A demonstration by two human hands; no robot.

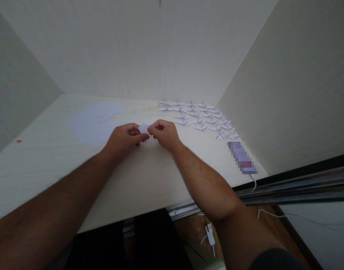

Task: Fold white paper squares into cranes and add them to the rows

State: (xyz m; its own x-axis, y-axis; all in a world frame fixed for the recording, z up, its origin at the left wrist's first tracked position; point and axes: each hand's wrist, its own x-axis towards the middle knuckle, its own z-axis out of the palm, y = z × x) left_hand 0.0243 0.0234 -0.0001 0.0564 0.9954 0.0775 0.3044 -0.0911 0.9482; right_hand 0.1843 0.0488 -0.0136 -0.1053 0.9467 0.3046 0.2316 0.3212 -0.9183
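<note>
White paper piece (144,128), small: is held over the tabletop (149,180), directly between left hand (126,135) and right hand (165,134), each pinching one side, neither nearer; long axis too indistinct to tell. Folded paper cranes (201,128): in rows, far right.

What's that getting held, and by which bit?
A small white paper. The left grip pinches its left and lower part; the right grip has its right edge.
</note>
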